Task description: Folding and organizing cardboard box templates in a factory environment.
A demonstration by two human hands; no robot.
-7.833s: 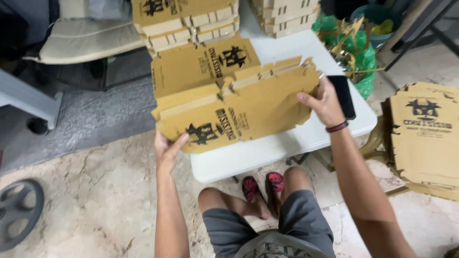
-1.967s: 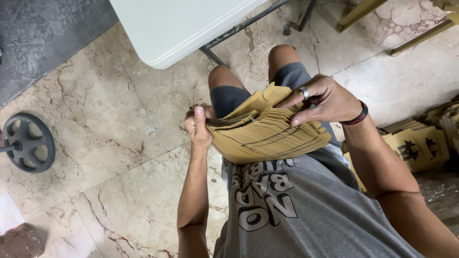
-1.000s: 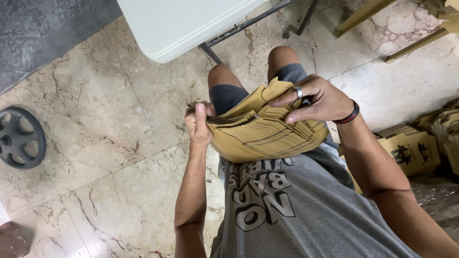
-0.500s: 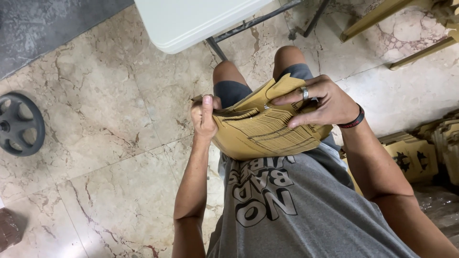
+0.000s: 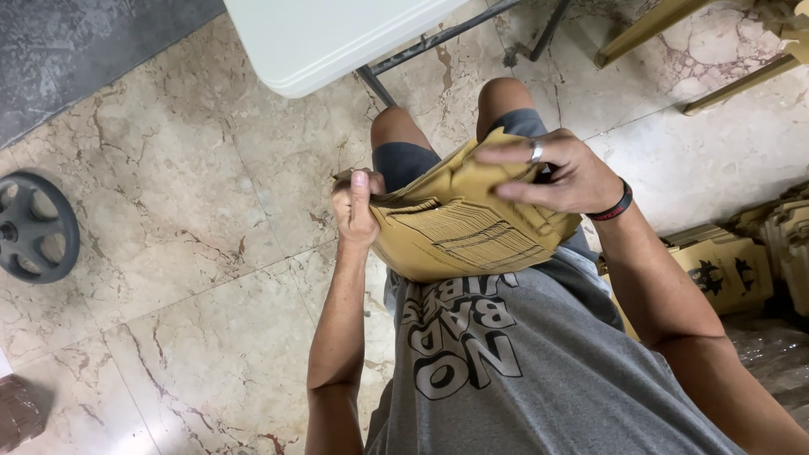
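Head view looks down on the marble floor (image 5: 194, 278) and the white bench (image 5: 329, 38) corner, which sits a little lower in view than half a second ago, while my stack of flat cardboard sheets (image 5: 468, 227) stays pressed against my grey shirt (image 5: 522, 362) above my knees. My right hand (image 5: 565, 173) grips its top edge with fingers spread, my left hand (image 5: 356, 211) pinches its left edge, as before. A dark wheel (image 5: 35, 226) lies at left, more cardboard (image 5: 729, 274) at right.

White table (image 5: 329, 42) cut off at top edge; cardboard stack (image 5: 459, 227) hides left hand (image 5: 356, 211) fingers
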